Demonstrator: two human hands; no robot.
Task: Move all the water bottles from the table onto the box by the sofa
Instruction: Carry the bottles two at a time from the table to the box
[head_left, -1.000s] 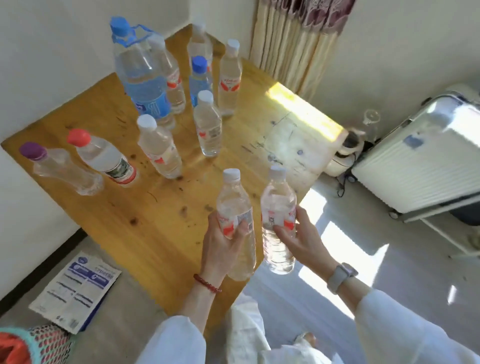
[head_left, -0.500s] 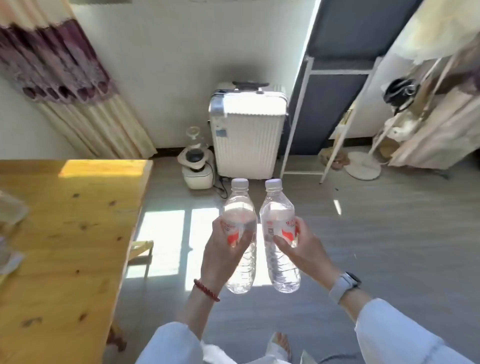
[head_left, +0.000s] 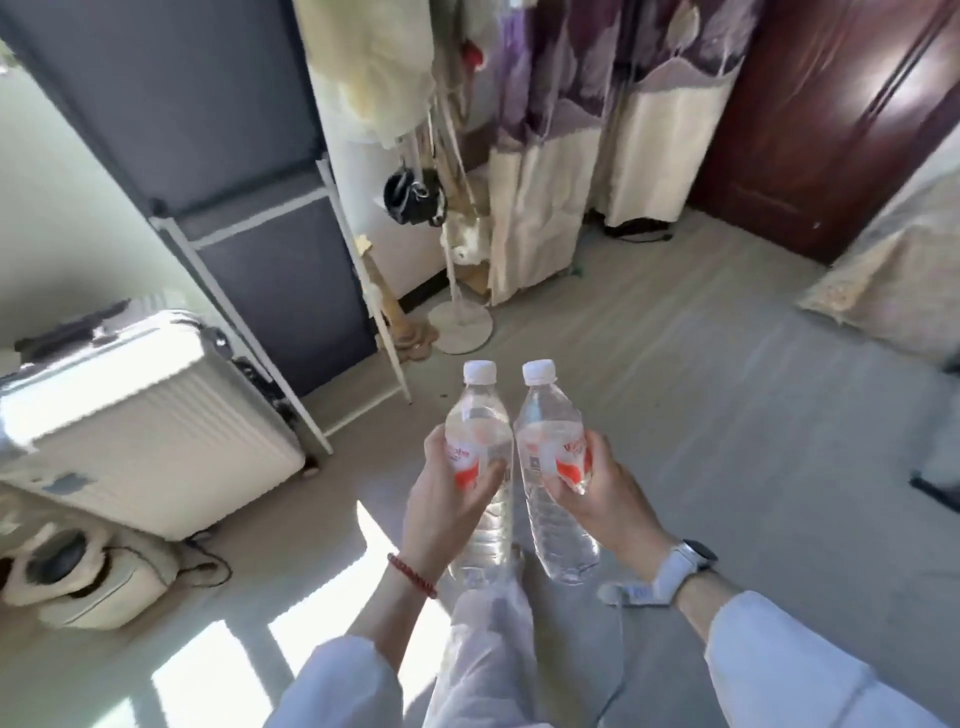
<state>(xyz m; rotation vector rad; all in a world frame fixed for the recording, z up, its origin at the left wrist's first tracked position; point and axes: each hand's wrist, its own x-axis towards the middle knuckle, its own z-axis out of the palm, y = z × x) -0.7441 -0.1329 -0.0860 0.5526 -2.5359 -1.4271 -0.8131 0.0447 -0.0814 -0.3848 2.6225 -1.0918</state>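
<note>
Above the grey floor (head_left: 701, 415), the left hand (head_left: 441, 514) and right hand (head_left: 613, 499) each clasping an upright, white-capped, water-filled bottle.

white suitcase (head_left: 140, 421), dark wardrobe (head_left: 218, 156), patterned curtain (head_left: 597, 130), wooden door (head_left: 831, 119)
</note>
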